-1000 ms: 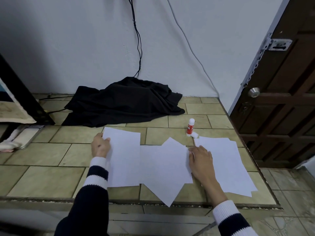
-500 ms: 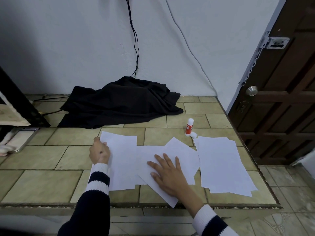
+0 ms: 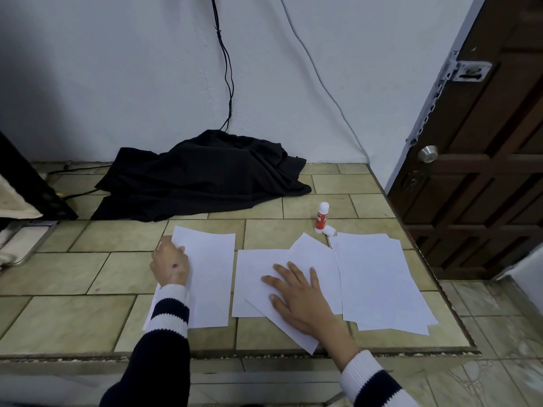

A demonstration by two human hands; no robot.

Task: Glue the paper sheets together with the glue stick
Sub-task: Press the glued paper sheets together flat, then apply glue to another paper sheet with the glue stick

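Since the earlier frames the right hand (image 3: 296, 298) has travelled from the right edge of the tilted white paper sheet (image 3: 311, 259) to its middle, where it now lies flat with fingers straight and spread, pressing that sheet onto the flat white sheet beneath it (image 3: 249, 277). The left hand (image 3: 170, 264) has stayed at the far left corner of the separate white sheet on the left (image 3: 210, 274); its fingers are curled at that edge, and whether they pinch the paper or merely rest on it cannot be told from this view. Judged from the layout, one joint is at the pressing stage, while the left sheet and the loose stack of white sheets (image 3: 379, 277), just right of the right fingertips, remain unjoined. The red-and-white glue stick (image 3: 321, 217) stands upright beyond the right fingertips, with its white cap (image 3: 330, 230) lying beside its base, touching or nearly touching the stack's far corner. The near corner of the tilted sheet reaches close to the front edge of the beige tiled countertop (image 3: 88, 318), below the right wrist; the stack sits near the right edge. Open tile lies left of the left hand and beyond both sets of fingers, up to the crumpled black cloth (image 3: 202, 177).
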